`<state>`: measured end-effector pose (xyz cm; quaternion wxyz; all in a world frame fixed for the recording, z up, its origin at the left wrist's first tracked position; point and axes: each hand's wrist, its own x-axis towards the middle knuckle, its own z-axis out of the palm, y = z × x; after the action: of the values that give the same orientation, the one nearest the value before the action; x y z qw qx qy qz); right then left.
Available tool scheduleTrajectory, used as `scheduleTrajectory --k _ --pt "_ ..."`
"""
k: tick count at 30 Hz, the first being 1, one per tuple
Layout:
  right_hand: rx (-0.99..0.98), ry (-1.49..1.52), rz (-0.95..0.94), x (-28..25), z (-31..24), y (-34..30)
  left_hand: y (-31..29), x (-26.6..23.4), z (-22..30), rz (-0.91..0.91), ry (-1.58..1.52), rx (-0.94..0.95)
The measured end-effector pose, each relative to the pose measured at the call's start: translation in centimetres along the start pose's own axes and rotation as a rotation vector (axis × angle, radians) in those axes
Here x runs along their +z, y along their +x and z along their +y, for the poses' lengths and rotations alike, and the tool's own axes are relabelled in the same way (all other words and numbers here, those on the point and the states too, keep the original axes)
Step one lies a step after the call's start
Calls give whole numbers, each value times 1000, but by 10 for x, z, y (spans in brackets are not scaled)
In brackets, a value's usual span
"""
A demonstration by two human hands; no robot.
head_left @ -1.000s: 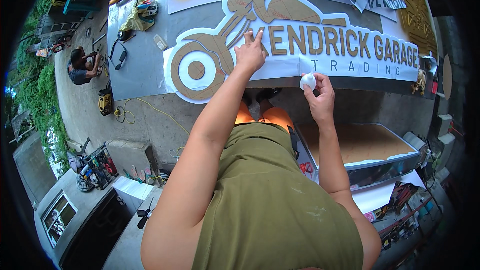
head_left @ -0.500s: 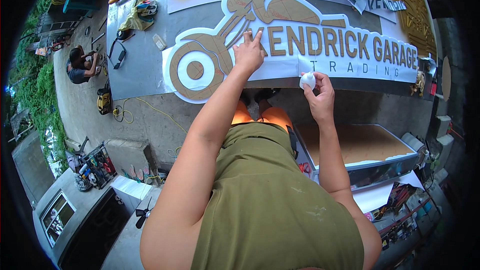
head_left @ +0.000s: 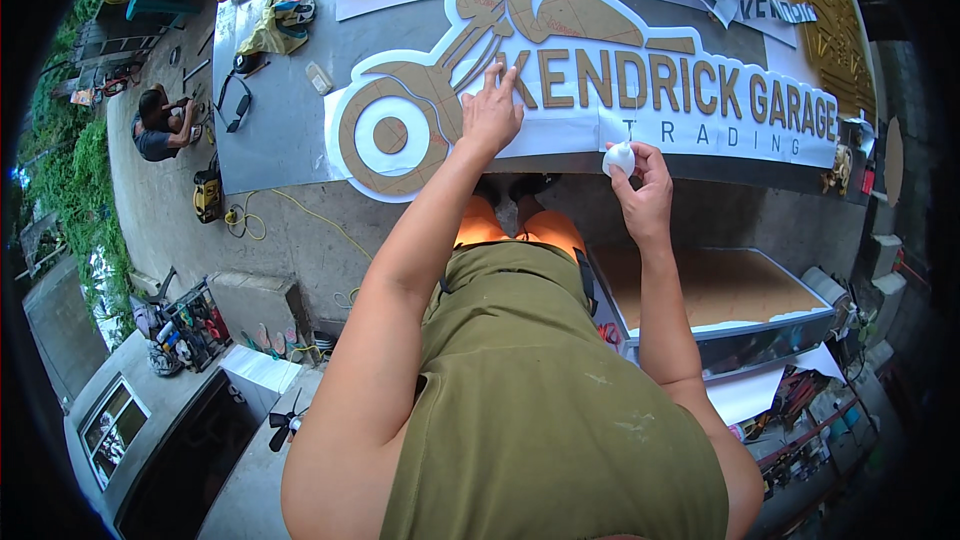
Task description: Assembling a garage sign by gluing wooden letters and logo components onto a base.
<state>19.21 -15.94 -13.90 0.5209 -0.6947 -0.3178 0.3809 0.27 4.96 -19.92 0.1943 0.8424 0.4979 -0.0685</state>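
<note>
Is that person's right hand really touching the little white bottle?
Touching: the head view shows the right hand gripping the little white bottle, its thumb overlapping the bottle's lower edge.

I see the sign [head_left: 560,133] lying flat on the tabletop [head_left: 285,135], a white board cut to an outline that rises at the top. Its brown motorcycle shape [head_left: 588,20], marked with thin red lines, fills the left part, and the round front wheel [head_left: 390,135] reaches out past the near edge. Thick brown capitals [head_left: 657,80] run to the right of it in a row, with thinner, grey, widely spaced letters [head_left: 697,135] underneath. From here I make out the small white bottle [head_left: 619,159], rounded, its narrow nozzle pointing up toward the sign's lower edge, pinched in the right hand [head_left: 645,185]; whether the nozzle touches, I can't tell.
</note>
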Motion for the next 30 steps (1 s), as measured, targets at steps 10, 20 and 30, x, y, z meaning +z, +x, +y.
scheduleTrajectory --k 10,20,30 --pt "1 -28 -16 3 -2 2 -8 4 -5 31 0 18" --pt "-8 0 -12 1 -14 1 -61 -2 -24 99 -162 267" --pt "-58 -76 25 -11 -24 5 -168 24 -56 -153 -394 135"
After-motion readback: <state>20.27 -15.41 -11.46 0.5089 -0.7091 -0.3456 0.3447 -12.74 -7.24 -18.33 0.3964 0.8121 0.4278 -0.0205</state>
